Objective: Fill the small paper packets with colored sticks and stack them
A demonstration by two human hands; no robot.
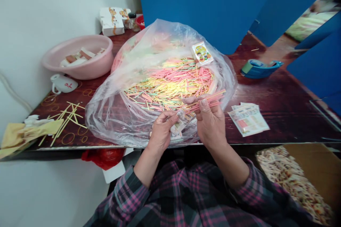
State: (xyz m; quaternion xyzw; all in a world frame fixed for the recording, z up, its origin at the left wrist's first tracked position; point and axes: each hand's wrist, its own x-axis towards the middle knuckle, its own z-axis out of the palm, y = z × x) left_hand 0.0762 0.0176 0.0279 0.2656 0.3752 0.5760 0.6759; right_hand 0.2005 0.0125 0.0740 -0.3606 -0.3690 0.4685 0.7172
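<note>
The left hand [163, 127] pinches a packet [181, 121]; the right hand [211, 125] grips sticks [216, 97], their ends at the packet, over the bag's [105, 115] near side. Level ends and a steady pinch should keep the packet from snagging.

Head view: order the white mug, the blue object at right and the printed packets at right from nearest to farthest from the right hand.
1. Printed packets, right of the right hand
2. Blue object, farther back, right
3. White mug, far left
</note>
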